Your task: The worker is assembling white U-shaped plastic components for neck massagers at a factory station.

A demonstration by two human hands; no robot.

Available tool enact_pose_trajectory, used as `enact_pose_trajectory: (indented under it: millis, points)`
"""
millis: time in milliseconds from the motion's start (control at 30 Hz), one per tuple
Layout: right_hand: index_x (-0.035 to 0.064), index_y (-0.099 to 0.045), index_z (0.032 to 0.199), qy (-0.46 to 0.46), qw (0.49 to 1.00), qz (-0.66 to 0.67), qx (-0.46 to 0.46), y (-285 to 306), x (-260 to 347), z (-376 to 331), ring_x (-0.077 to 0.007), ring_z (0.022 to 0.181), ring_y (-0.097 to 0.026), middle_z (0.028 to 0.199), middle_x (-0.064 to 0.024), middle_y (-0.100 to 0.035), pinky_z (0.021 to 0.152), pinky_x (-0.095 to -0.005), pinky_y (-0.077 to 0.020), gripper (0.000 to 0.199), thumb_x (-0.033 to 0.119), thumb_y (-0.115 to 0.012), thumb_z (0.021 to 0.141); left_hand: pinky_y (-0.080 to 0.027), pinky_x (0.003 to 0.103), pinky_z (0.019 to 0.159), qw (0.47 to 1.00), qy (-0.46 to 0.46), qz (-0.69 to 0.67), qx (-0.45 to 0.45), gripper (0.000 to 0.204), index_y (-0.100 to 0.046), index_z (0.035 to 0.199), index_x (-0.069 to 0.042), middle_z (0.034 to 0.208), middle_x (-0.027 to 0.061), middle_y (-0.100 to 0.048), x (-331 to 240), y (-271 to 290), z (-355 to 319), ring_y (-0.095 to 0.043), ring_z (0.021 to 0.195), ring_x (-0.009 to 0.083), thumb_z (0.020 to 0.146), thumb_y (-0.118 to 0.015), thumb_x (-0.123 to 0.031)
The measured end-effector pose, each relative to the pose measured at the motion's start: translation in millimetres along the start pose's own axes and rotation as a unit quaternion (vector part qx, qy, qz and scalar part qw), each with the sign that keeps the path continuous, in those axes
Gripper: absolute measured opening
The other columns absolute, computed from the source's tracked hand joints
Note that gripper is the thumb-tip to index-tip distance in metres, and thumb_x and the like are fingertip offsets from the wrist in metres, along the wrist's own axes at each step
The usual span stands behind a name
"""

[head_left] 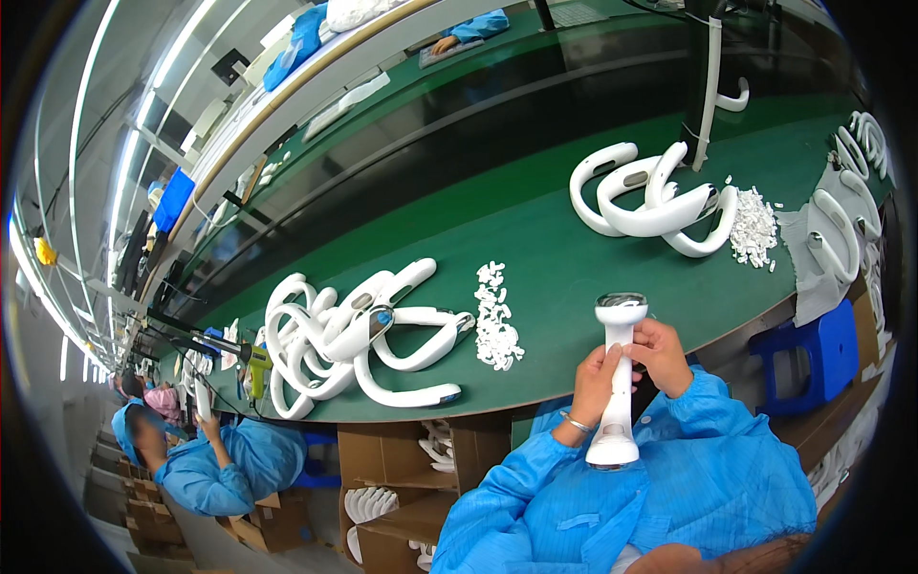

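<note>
The person held a white curved plastic piece point(617, 383) upright in front of the chest, just at the near edge of the green bench point(564, 258); the left hand point(595, 380) was wrapped around its shaft, and the right hand point(660, 352) gripped the same shaft from the other side, a little higher up; its wide foot pointed down toward the blue sleeves, its shiny-topped head up. On the bench to the left lay a heap of white curved pieces point(354, 340), with a small pile of white bits point(495, 330) beside it; a second heap point(650, 196) lay farther right, next to another pile of bits point(754, 225). A co-worker in blue point(206, 459) sat at the left.
</note>
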State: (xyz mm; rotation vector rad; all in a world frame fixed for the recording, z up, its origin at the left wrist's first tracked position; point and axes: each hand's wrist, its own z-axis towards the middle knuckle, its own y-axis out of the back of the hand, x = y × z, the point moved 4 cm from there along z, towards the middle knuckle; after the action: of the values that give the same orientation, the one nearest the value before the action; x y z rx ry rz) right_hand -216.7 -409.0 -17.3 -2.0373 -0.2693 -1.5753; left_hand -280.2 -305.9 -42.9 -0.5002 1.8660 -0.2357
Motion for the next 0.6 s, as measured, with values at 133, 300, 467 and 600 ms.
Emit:
enact_pose_trajectory:
  millis: [133, 300, 467, 600]
  points:
    - [-0.0051, -0.054, 0.11, -0.045, 0.999, 0.018, 0.005, 1.5, 13.8, 1.3, -0.0116, 0.08, -0.061, 0.096, -0.0105, -0.066, 0.066, -0.0238, -0.0507, 0.028, -0.004, -0.054, 0.082, -0.056, 0.031, 0.061, 0.987, 0.075, -0.128, 0.056, 0.036, -0.042, 0.123, 0.002, 0.103, 0.0167, -0.06, -5.1, -9.2, -13.5, -0.065, 0.077, 0.0213, 0.097, -0.044, -0.023]
    - [-0.0046, -0.053, 0.118, 0.036, 0.999, 0.025, 0.012, 20.7, 0.8, 17.7, -0.0156, 0.094, -0.061, 0.105, -0.0121, -0.064, 0.083, -0.029, -0.0491, 0.035, -0.004, -0.053, 0.083, -0.057, 0.035, 0.069, 0.967, 0.167, -0.155, 0.117, 0.037, -0.041, 0.124, 0.004, 0.118, 0.0196, -0.057, 14.9, -0.9, -31.6, -0.064, 0.086, 0.0227, 0.094, -0.048, -0.016]
    - [-0.002, -0.057, 0.115, -0.059, 0.991, 0.121, -0.02, 18.5, 0.2, 17.5, -0.0159, 0.092, -0.062, 0.097, -0.0091, -0.066, 0.085, -0.033, -0.0487, 0.027, 0.006, -0.051, 0.09, -0.057, 0.034, 0.072, 0.971, 0.161, -0.149, 0.098, 0.034, -0.045, 0.121, 0.003, 0.117, 0.0191, -0.058, 12.1, -1.4, -31.7, -0.064, 0.088, 0.0228, 0.093, -0.049, -0.016]
    - [-0.0023, -0.055, 0.117, -0.067, 0.992, 0.111, -0.006, 15.1, -3.4, 23.8, -0.0166, 0.09, -0.063, 0.096, -0.0094, -0.066, 0.085, -0.0331, -0.0491, 0.03, 0.006, -0.052, 0.088, -0.057, 0.034, 0.071, 0.972, 0.157, -0.153, 0.08, 0.034, -0.045, 0.12, 0.003, 0.117, 0.0184, -0.058, 11.1, 0.6, -30.0, -0.065, 0.088, 0.0231, 0.093, -0.05, -0.016]
